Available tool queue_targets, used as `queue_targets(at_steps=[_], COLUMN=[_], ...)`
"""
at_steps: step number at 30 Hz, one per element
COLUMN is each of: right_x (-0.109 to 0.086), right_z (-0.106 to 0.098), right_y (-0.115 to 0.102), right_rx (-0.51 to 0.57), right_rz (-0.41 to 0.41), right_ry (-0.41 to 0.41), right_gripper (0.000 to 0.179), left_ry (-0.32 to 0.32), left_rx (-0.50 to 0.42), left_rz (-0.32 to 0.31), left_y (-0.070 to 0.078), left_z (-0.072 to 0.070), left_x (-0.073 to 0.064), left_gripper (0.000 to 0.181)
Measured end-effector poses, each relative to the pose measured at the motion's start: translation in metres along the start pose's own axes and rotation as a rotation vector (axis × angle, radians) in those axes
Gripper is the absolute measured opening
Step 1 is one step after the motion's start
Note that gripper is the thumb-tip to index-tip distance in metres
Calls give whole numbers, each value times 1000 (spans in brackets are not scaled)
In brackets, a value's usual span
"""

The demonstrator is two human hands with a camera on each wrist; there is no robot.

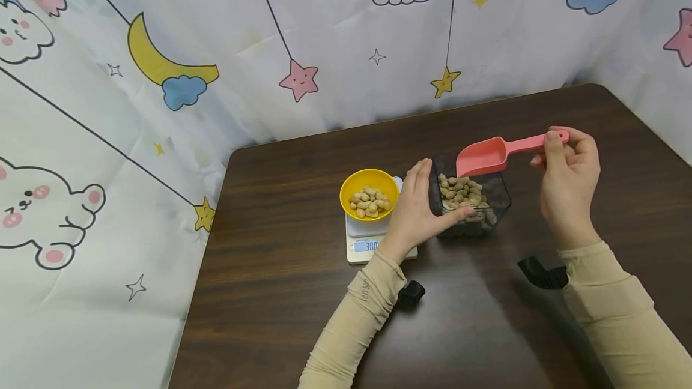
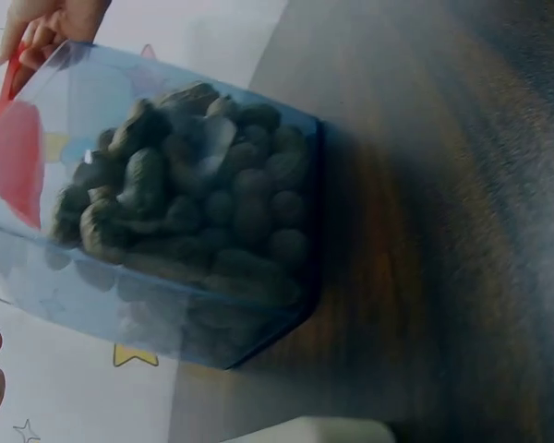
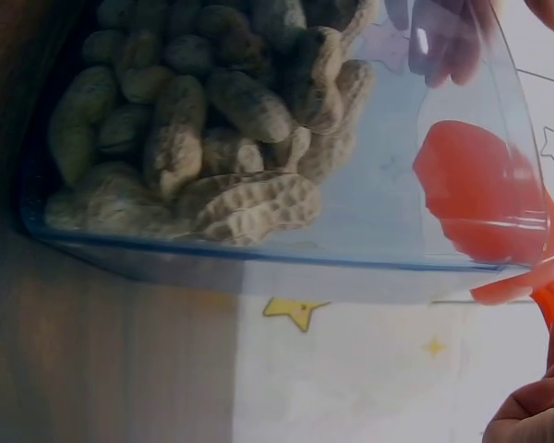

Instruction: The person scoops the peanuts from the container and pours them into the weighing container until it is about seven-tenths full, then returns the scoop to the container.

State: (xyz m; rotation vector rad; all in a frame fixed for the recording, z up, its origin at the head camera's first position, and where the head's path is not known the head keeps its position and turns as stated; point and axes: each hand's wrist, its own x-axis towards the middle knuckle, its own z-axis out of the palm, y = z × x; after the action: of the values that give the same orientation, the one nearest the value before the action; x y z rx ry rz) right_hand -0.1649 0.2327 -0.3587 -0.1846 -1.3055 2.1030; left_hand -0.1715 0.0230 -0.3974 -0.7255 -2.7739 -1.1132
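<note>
We see the right hand [image 1: 570,179] pinching the pink scoop [image 1: 486,158] by its handle end, the long axis running leftward from those fingers to a blade at the clear bin's [image 1: 500,194] mouth. The peanuts [image 1: 462,189] in that bin lie below and left of it, nearer the left hand [image 1: 413,212], whose straight fingers rest loosely along the bin's side; we judge blade-to-peanuts height matters most.

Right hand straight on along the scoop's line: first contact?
Likely the left wall of the container, just before the left hand; whether the scoop clears the rim is unclear.
</note>
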Motion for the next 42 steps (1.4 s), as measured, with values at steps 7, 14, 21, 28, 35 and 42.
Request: queue_targets(at_steps=[7, 14, 21, 28, 35, 42], right_x=[-4, -7, -11, -17, -19, -23], right_z=[-5, -7, -12, -11, -10, -10], right_y=[6, 11, 17, 15, 16, 13], right_rx=[-143, -221, -473, -783, -833, -833], right_rz=[-20, -53, -101, -381, -454, -397], right_ry=[-45, -80, -134, -257, -292, -289], right_gripper=[28, 25, 26, 31, 31, 30], left_ry=[3, 0, 12, 25, 29, 25], left_rx=[63, 65, 66, 67, 67, 59], left_rz=[15, 40, 47, 44, 46, 40], left_y=[-1, -5, -6, -7, -7, -7], left_z=[11, 15, 16, 18, 18, 18], left_x=[2, 2, 0, 1, 1, 1], left_gripper=[103, 97, 95, 95, 95, 95])
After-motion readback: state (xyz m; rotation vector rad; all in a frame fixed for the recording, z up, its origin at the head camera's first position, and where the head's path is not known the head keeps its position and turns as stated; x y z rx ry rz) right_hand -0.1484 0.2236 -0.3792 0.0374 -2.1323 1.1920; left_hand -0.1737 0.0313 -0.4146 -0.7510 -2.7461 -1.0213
